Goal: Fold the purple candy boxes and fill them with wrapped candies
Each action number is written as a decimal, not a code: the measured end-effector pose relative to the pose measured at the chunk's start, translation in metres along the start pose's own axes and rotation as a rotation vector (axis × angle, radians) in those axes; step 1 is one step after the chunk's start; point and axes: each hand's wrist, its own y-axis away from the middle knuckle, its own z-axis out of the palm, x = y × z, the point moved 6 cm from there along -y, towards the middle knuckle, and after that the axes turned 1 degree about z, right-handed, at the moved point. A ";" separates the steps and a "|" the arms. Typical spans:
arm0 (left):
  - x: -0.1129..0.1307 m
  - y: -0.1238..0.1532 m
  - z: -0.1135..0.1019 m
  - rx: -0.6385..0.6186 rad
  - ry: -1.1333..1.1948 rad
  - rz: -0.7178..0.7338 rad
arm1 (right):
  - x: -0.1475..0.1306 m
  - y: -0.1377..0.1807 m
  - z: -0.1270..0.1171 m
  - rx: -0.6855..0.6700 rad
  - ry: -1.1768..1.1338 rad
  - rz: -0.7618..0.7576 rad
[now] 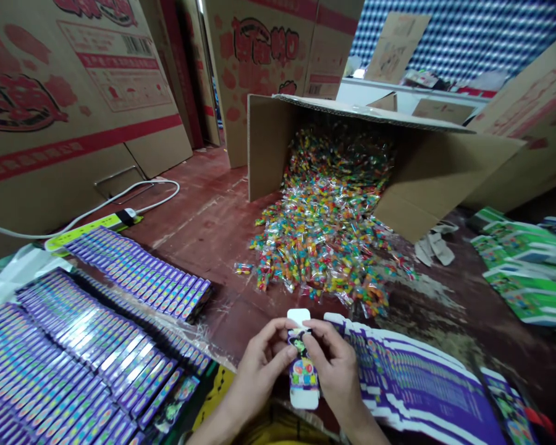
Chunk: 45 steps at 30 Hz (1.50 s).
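Between my two hands is a small purple candy box [303, 371] with a printed picture on its front. Its white end flaps stick out at the top and bottom. My left hand [264, 358] pinches its left side, and my right hand [336, 364] grips its right side with the thumb on the front. To the right of my right hand lies a fanned stack of flat purple cartons [421, 377] with white edges. Beyond my hands, a heap of small clear packets of colourful candy [324, 235] spills from a cardboard box [421, 167] lying on its side.
Rows of filled-looking purple boxes [88, 346] stand at left, with another row [139, 272] behind them. A yellow-green power strip [92, 228] with a white cord lies farther back. Green cartons [528, 266] and white gloves [435, 247] lie at right. Large printed cardboard boxes [278, 80] stand behind.
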 end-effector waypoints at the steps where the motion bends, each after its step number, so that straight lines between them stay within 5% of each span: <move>1: -0.001 0.000 -0.001 -0.022 0.003 -0.010 | -0.003 -0.001 0.000 -0.016 0.012 -0.019; 5: -0.008 -0.002 -0.004 -0.015 0.051 -0.042 | -0.013 -0.005 -0.002 -0.046 0.030 -0.087; 10: -0.006 -0.002 -0.010 0.110 0.169 0.003 | -0.013 -0.010 0.002 -0.057 -0.195 0.013; 14: -0.002 0.000 -0.010 0.085 0.163 -0.007 | -0.024 -0.017 0.011 -0.221 -0.273 0.031; 20: 0.001 0.006 -0.015 0.089 0.079 -0.022 | -0.016 -0.026 0.012 -0.346 -0.248 0.285; 29: 0.006 0.007 -0.013 0.018 0.087 -0.070 | -0.011 -0.038 0.015 -0.434 -0.338 0.432; 37: 0.000 0.006 -0.020 0.007 0.057 -0.073 | -0.005 -0.036 0.020 -0.378 -0.231 0.401; 45: -0.002 0.004 -0.033 0.100 -0.027 -0.094 | -0.033 -0.028 0.019 -0.337 -0.050 0.111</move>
